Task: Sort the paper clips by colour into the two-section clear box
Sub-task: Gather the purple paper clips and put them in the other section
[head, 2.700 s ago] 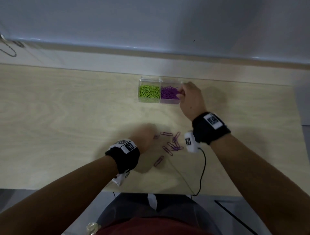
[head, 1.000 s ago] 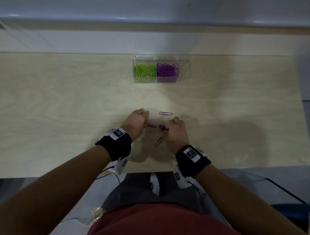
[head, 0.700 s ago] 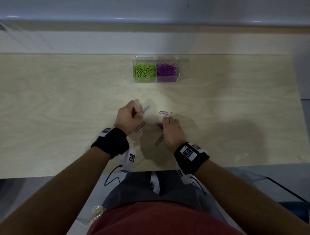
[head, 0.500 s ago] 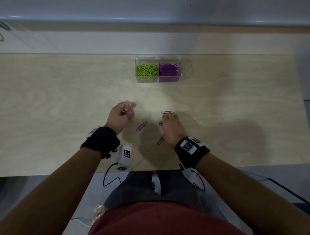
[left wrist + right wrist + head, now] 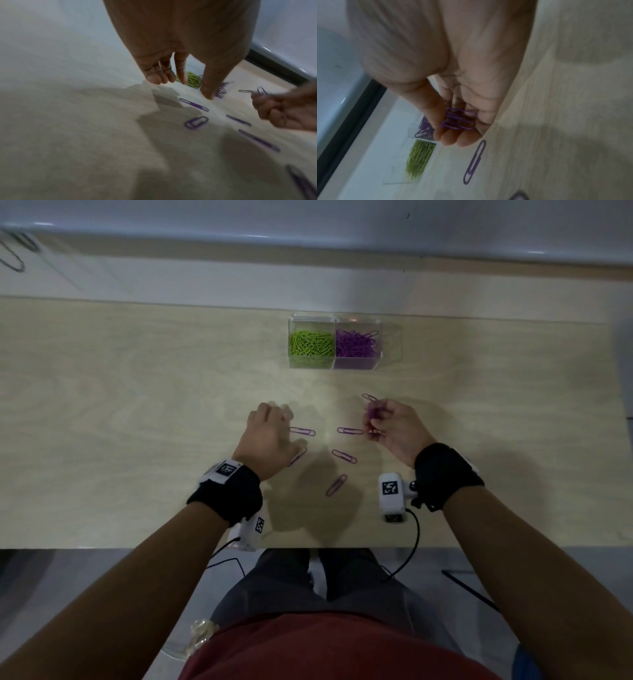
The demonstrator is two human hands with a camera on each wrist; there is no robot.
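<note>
The clear two-section box point(image 5: 388, 344) stands at the back of the table, green clips point(image 5: 311, 344) in its left section and purple clips point(image 5: 356, 344) in its right. Several loose purple clips point(image 5: 344, 456) lie between my hands. My right hand point(image 5: 373, 419) hovers above the table and pinches a small bunch of purple clips point(image 5: 458, 120) between thumb and fingers; one clip sticks out toward the box. My left hand point(image 5: 284, 417) hangs over the table with loose fingers point(image 5: 154, 79) and holds nothing. A purple clip point(image 5: 302, 431) lies just beside it.
The pale wooden table point(image 5: 137, 422) has its front edge close to my body, with wrist-camera cables hanging over it. A white ledge and wall run behind the box. Both wrists carry black bands with white camera units point(image 5: 392, 496).
My left hand pinched a purple clip half a second ago; now it holds none and a clip lies beside it. My right hand has risen off the table with its clips.
</note>
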